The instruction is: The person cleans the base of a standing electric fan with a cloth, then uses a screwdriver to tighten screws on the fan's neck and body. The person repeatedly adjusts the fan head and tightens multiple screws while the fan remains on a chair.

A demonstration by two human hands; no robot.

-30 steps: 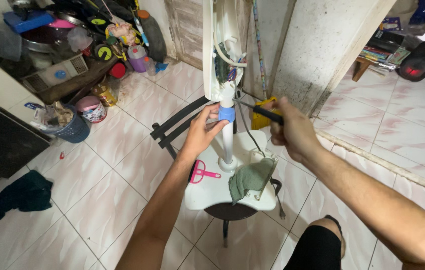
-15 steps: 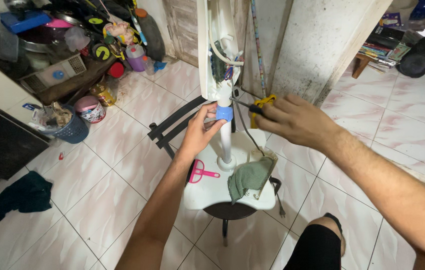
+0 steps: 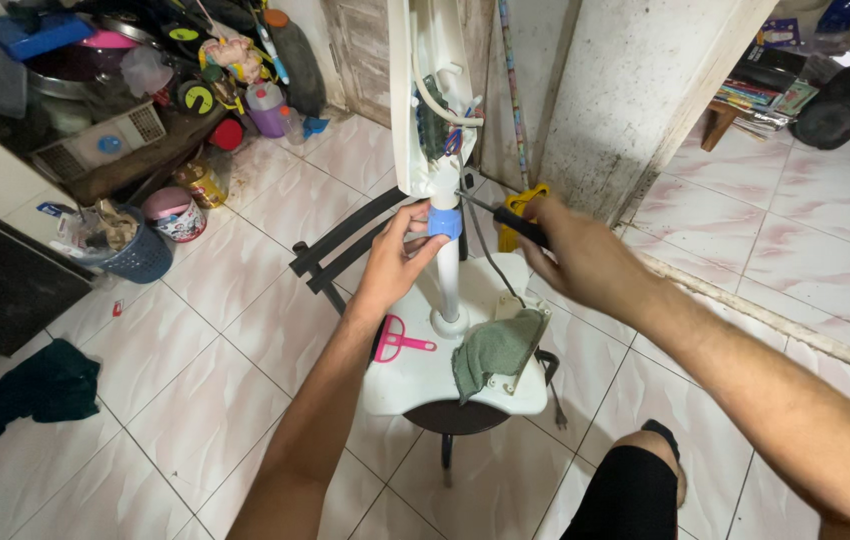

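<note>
A white stand fan's pole (image 3: 449, 280) rises from its white base (image 3: 415, 375), which rests on a dark stool (image 3: 460, 418). My left hand (image 3: 397, 255) grips the pole at its blue collar (image 3: 444, 222). Above it the white housing (image 3: 423, 100) is open, showing wires. My right hand (image 3: 577, 255) holds a screwdriver (image 3: 510, 220) with a black and yellow handle, its tip pointing at the bottom of the housing. A green rag (image 3: 493, 350) and a pink tool (image 3: 400, 342) lie on the base.
A dark chair frame (image 3: 335, 250) stands behind the stool. Cluttered shelves (image 3: 115, 90) and a blue basket (image 3: 135, 255) are at left, with a dark cloth (image 3: 35, 385) on the tiled floor. A white pillar (image 3: 635, 90) stands at right; my knee (image 3: 630, 490) is below.
My right hand has drawn the screwdriver in toward the bottom of the housing. My left hand stays on the blue collar.
</note>
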